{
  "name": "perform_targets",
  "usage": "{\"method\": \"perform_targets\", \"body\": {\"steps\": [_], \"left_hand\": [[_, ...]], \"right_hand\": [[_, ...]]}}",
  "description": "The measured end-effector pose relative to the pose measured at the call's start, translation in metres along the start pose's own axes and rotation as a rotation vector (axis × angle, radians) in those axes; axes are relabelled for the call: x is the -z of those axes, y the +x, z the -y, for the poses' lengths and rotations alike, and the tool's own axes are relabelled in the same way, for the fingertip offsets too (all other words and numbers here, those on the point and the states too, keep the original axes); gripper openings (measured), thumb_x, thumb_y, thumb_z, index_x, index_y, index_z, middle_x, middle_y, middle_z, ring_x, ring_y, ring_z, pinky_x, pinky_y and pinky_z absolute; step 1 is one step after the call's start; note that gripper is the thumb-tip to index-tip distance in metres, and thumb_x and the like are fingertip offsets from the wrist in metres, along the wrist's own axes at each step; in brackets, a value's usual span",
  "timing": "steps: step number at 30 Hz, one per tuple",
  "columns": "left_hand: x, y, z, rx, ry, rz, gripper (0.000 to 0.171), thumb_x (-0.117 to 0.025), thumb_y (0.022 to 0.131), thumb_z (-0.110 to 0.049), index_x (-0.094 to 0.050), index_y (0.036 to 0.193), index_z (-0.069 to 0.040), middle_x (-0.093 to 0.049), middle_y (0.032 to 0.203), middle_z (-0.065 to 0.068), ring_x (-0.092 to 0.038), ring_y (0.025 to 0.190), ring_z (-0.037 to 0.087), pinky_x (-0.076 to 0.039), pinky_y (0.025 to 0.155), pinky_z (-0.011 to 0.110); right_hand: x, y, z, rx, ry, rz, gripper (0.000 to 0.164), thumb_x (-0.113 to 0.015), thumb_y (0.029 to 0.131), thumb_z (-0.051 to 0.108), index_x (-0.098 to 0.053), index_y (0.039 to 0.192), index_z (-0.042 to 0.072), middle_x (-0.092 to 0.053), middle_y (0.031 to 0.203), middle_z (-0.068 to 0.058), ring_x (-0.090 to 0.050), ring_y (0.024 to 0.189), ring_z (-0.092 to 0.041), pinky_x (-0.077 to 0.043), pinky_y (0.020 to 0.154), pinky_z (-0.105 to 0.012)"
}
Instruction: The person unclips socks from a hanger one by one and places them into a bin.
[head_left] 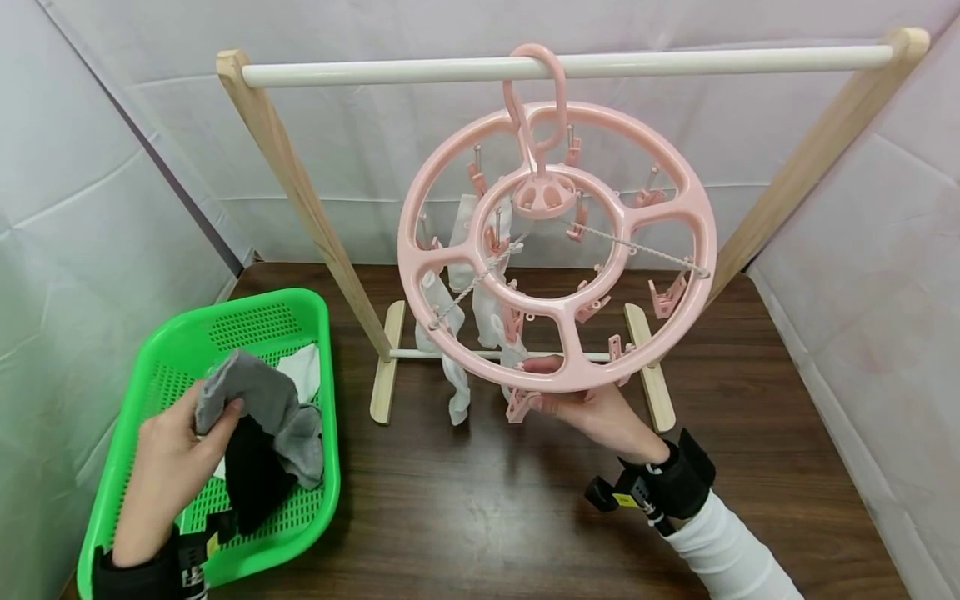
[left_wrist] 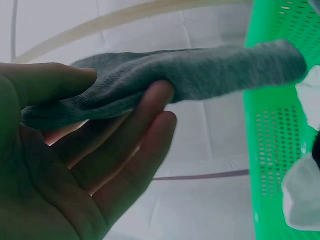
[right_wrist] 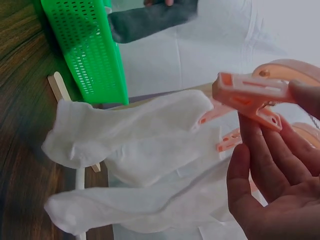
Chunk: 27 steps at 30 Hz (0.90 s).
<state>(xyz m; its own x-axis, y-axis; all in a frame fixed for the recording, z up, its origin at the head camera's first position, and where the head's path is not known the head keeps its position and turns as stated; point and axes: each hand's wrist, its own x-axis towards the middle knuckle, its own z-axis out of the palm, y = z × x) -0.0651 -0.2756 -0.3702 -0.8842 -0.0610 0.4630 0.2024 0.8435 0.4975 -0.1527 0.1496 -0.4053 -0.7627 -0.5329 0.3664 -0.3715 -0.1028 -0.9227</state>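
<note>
My left hand (head_left: 165,458) is over the green basket (head_left: 332,467) and pinches a grey sock (head_left: 262,392) between thumb and fingers. In the left wrist view the grey sock (left_wrist: 220,72) stretches out sideways past the fingertips. At the front rim of the round pink clip hanger (head_left: 567,377), my right hand (head_left: 603,417) pinches a pink clothespin (head_left: 519,406). The right wrist view shows this clothespin (right_wrist: 250,97) between thumb and fingers, with no cloth in it. Beside it several white socks (right_wrist: 130,130) hang from other clips of the hanger.
The hanger's hook (head_left: 551,58) sits over the white rod (head_left: 390,72) of a wooden stand (head_left: 300,200). In the basket lie a black piece (head_left: 255,475) and a white piece (head_left: 302,371) of cloth. Pale sheets (head_left: 112,167) enclose the dark wooden table (head_left: 465,517).
</note>
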Motion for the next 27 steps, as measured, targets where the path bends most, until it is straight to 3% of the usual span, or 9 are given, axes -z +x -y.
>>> {"method": "perform_targets", "body": {"steps": [3, 6, 9, 11, 15, 20, 25, 27], "left_hand": [[-0.010, -0.005, 0.032, 0.036, -0.010, 0.062, 0.034, -0.064, 0.091, -0.002, -0.059, 0.125, -0.005, -0.065, 0.096, 0.023, -0.056, 0.058, 0.014, -0.029, 0.044, 0.029], [-0.030, -0.014, 0.086, 0.071, -0.013, 0.089, 0.042, -0.060, 0.097, -0.017, -0.052, 0.138, -0.023, -0.065, 0.117, 0.012, -0.068, 0.077, 0.020, -0.037, 0.043, 0.029], [-0.050, -0.021, 0.136, 0.086, 0.023, 0.075, 0.048, -0.058, 0.098, -0.030, -0.043, 0.144, -0.035, -0.059, 0.128, -0.006, -0.067, 0.095, 0.011, -0.047, 0.056, 0.022], [-0.059, -0.024, 0.155, 0.078, 0.029, 0.065, 0.050, -0.058, 0.098, -0.032, -0.042, 0.145, -0.036, -0.056, 0.131, -0.011, -0.066, 0.099, 0.010, -0.049, 0.068, 0.017], [-0.067, -0.026, 0.160, 0.075, -0.010, 0.061, 0.051, -0.062, 0.096, -0.030, -0.044, 0.144, -0.032, -0.057, 0.131, -0.008, -0.065, 0.102, 0.012, -0.051, 0.075, 0.020], [-0.076, -0.031, 0.153, 0.052, 0.008, 0.066, 0.050, -0.059, 0.097, -0.031, -0.043, 0.144, -0.033, -0.055, 0.130, -0.013, -0.063, 0.104, 0.010, -0.046, 0.081, 0.013], [-0.080, -0.033, 0.137, 0.012, -0.009, 0.087, 0.049, -0.057, 0.099, -0.028, -0.042, 0.145, -0.032, -0.055, 0.131, -0.010, -0.061, 0.105, 0.012, -0.045, 0.083, 0.014], [-0.076, -0.030, 0.119, -0.015, -0.046, 0.102, 0.047, -0.059, 0.098, -0.025, -0.045, 0.143, -0.029, -0.057, 0.129, -0.005, -0.062, 0.102, 0.013, -0.048, 0.081, 0.017]], "right_hand": [[0.000, 0.000, 0.001, -0.010, 0.023, 0.015, 0.039, -0.064, 0.088, -0.008, -0.055, 0.126, -0.009, -0.065, 0.119, -0.009, -0.062, 0.109, -0.019, -0.049, 0.090, -0.033], [0.001, 0.000, 0.002, -0.028, 0.020, 0.041, 0.043, -0.064, 0.089, -0.008, -0.052, 0.131, -0.006, -0.060, 0.126, -0.015, -0.057, 0.116, -0.021, -0.046, 0.094, -0.033], [0.003, -0.001, 0.002, -0.061, -0.004, 0.057, 0.047, -0.064, 0.089, -0.006, -0.052, 0.134, -0.002, -0.054, 0.134, -0.018, -0.052, 0.123, -0.022, -0.044, 0.098, -0.033], [0.004, -0.002, 0.002, -0.078, -0.008, 0.069, 0.048, -0.064, 0.090, -0.006, -0.051, 0.136, -0.001, -0.052, 0.136, -0.018, -0.051, 0.123, -0.022, -0.044, 0.098, -0.033], [0.004, -0.002, 0.001, -0.052, -0.040, 0.040, 0.043, -0.061, 0.091, -0.007, -0.053, 0.133, -0.001, -0.056, 0.130, -0.019, -0.052, 0.121, -0.021, -0.044, 0.094, -0.031], [0.003, 0.000, 0.001, -0.016, -0.046, -0.033, 0.035, -0.058, 0.094, -0.006, -0.054, 0.128, -0.006, -0.060, 0.121, -0.020, -0.055, 0.114, -0.021, -0.045, 0.093, -0.031], [0.003, 0.004, 0.002, -0.006, -0.004, -0.136, 0.035, -0.060, 0.093, -0.002, -0.050, 0.125, -0.012, -0.057, 0.120, -0.021, -0.055, 0.112, -0.020, -0.046, 0.092, -0.031], [0.001, 0.008, 0.008, 0.003, 0.039, -0.174, 0.037, -0.062, 0.092, 0.000, -0.050, 0.126, -0.009, -0.056, 0.119, -0.017, -0.056, 0.105, -0.017, -0.047, 0.088, -0.028]]}}
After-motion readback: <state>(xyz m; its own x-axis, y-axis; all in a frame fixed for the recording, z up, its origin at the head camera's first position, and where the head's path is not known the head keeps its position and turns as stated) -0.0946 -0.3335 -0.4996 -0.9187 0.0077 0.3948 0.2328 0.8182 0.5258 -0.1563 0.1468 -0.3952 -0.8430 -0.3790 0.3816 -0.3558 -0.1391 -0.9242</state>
